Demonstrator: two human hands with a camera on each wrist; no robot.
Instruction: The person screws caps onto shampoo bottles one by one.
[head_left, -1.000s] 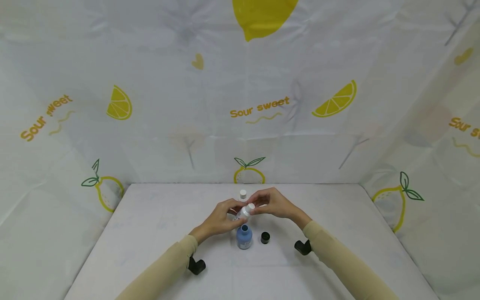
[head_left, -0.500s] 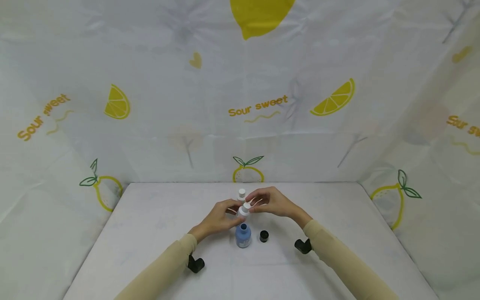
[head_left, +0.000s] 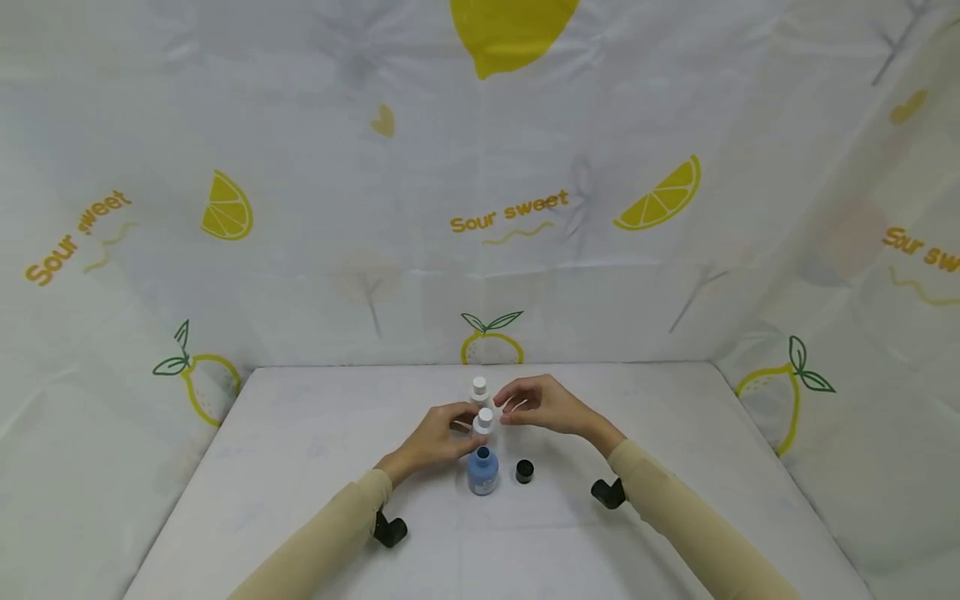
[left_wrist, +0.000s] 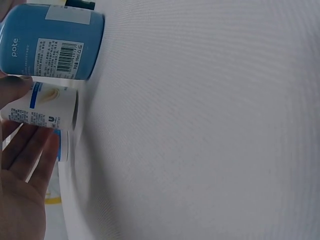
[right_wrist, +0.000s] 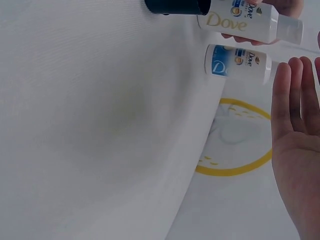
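My left hand (head_left: pixel 433 436) holds a white Dove bottle (head_left: pixel 482 429) upright by its sides, thumb nearest in the left wrist view. The bottle wears a white cap (right_wrist: pixel 290 30). My right hand (head_left: pixel 546 406) hovers just right of that cap, fingers apart and touching nothing; its fingers look nearly straight in the right wrist view. Behind the held bottle stands a second, smaller-looking white Dove bottle (right_wrist: pixel 237 64) with a blue label and a white cap. In front is a blue bottle (head_left: pixel 483 475) with an uncapped neck, and a black cap (head_left: pixel 524 471) lies to its right.
The white-covered table (head_left: pixel 337 517) ends at a white wall sheet (head_left: pixel 337 308) printed with lemons and lettering. A black wrist camera (head_left: pixel 391 530) sits under the left sleeve, and another black wrist camera (head_left: pixel 608 493) under the right.
The held white bottle has gone from tilted to upright, lowering slightly to the left. My right hand's fingers have come away from its cap. The blue bottle and black cap stay put.
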